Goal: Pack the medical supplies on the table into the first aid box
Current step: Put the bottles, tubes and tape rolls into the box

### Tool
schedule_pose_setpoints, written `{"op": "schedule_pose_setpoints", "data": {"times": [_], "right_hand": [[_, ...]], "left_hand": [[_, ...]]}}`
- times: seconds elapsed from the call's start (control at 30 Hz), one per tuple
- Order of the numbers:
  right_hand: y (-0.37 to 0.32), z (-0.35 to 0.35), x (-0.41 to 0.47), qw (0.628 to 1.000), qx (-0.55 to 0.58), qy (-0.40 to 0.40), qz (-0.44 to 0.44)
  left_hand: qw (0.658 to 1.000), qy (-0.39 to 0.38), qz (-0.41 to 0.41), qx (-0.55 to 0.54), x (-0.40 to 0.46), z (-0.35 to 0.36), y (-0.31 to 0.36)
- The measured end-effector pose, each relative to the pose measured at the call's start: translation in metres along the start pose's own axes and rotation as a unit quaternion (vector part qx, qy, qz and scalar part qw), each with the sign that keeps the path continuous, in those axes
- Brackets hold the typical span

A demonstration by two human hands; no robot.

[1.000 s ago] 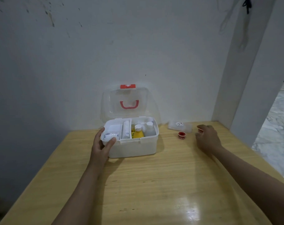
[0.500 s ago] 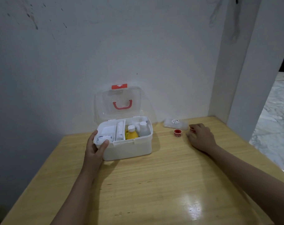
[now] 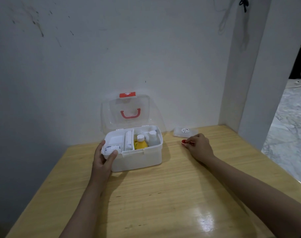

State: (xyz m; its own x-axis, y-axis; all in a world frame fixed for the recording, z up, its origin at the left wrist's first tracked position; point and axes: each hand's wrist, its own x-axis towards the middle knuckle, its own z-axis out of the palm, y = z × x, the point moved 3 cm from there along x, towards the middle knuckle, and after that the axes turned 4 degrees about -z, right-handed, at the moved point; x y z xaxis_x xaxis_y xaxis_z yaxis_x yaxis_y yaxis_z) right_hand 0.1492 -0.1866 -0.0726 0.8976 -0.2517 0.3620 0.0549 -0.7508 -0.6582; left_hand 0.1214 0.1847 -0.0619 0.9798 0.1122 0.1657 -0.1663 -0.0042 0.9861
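Observation:
The white first aid box (image 3: 139,161) stands open at the back of the wooden table (image 3: 163,194), its clear lid (image 3: 112,110) upright against the wall. Inside are a yellow bottle (image 3: 141,144), a white bottle (image 3: 153,138), a white tube (image 3: 128,140) and a tray. My left hand (image 3: 102,162) grips the box's front left corner, thumb on the rim. My right hand (image 3: 200,148) rests on the table to the right of the box, fingers closed over a small red roll (image 3: 183,141); more red shows under the fingers. A clear flat packet (image 3: 185,132) lies just behind.
The wall runs close behind the box, and a white pillar (image 3: 249,83) stands at the table's back right corner. The table's right edge drops to a marble floor (image 3: 290,134).
My right hand slid left along the table from one red roll onto the other nearer the box. The left hand stayed on the box corner. The camera view shifted slightly.

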Motion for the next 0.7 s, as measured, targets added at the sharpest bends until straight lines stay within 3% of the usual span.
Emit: {"op": "schedule_pose_setpoints", "data": {"times": [0.3, 0.7], "right_hand": [[0.0, 0.003, 0.005, 0.995, -0.089, -0.044, -0.005], [-0.029, -0.02, -0.01, 0.995, 0.041, 0.005, -0.088]], "left_hand": [[1.0, -0.001, 0.009, -0.017, 0.0, 0.0, -0.002], [0.999, 0.015, 0.023, -0.024, -0.002, 0.003, 0.001]]}}
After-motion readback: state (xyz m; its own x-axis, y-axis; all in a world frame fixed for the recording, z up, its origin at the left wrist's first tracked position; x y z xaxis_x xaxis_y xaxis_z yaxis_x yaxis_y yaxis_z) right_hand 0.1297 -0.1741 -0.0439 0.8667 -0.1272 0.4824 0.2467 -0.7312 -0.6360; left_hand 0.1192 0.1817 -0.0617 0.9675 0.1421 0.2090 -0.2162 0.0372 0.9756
